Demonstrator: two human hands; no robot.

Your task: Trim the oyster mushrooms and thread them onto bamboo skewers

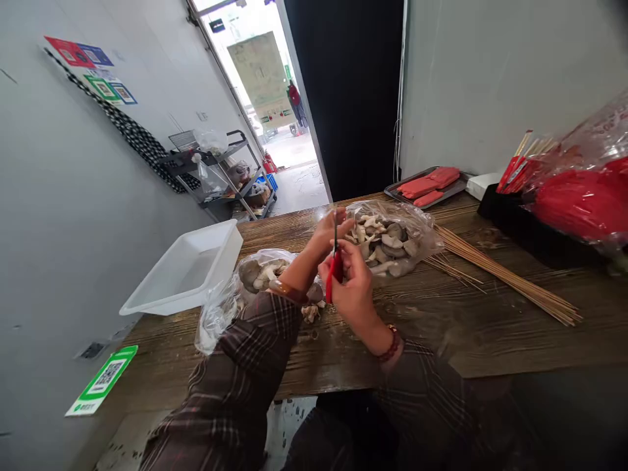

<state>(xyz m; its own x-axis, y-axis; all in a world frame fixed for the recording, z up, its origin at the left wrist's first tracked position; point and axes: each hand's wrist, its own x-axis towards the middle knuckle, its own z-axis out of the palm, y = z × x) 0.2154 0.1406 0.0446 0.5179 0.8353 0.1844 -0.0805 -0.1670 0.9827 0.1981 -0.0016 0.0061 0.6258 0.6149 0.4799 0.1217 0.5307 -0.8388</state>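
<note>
My right hand [354, 284] is closed around the red handles of a pair of scissors [335, 267], whose blades point up and away from me. Just beyond it, my left hand [330, 230] reaches to the near left edge of a clear plastic bag of grey mushrooms [392, 247]. Its fingers are spread, and nothing shows in them. A second plastic bag with mushrooms [260, 273] lies left of my left forearm, partly covered by it. Small mushroom pieces [311, 314] rest on the wooden table [338, 353] beneath my wrists.
A white plastic tub [189, 265] stands at the table's left. Wooden skewers [510, 278] lie to the right. Behind them are a dark tray [392, 190] with red packets and a black holder [534, 229] beside red plastic-wrapped goods [583, 203]. A shelf cart [235, 176] stands near the doorway.
</note>
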